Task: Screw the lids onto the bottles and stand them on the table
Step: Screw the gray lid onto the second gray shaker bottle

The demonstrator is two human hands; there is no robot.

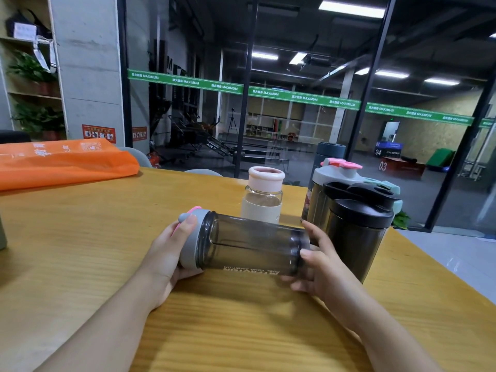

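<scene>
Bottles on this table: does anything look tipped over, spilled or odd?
Only one isn't upright: the smoky bottle lies sideways, held between both hands, the left hand on its grey lid, the right hand at its base. That looks deliberate. The other bottles stand capped; no spill shows.

A gym's side room: a glass wall (295, 116) with a green "MAXIMUM" strip (303, 98) looks onto exercise machines (193, 135), numbered boxes (402, 167) and shaker bottles (357, 224) on the bench (80, 237).

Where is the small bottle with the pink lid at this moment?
In the head view, the small bottle stands upright mid-table, just behind the smoky bottle held sideways, and left of the dark shaker bottles.
</scene>
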